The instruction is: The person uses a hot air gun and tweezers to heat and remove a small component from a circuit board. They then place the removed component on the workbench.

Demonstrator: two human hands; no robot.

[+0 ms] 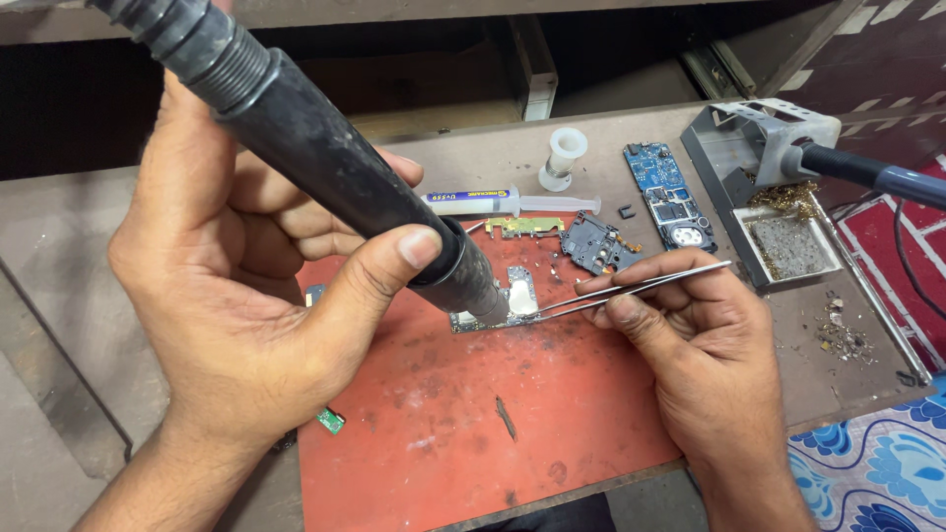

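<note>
Setting: a worn brown counter with a dark recess behind it; a red work mat lies at its front edge.
Head view, left hand: fingers wrapped round the black barrel of a hot-air tool, thumb pressed on its lower end; nozzle tip just above the small circuit board.
Head view, right hand: fingers pinching metal tweezers, whose tips touch the board's metal shield beside the nozzle.
Board location: on the mat's upper middle, between both hands.
Step in hand: judged as heating a part on the board while the tweezers stand ready at it.
Next move calls for: a steady nozzle and a light, level tweezer grip at the shield's edge.
Nearby: syringe, white spool, blue circuit board, black phone part, soldering iron stand with brass wool.
</note>
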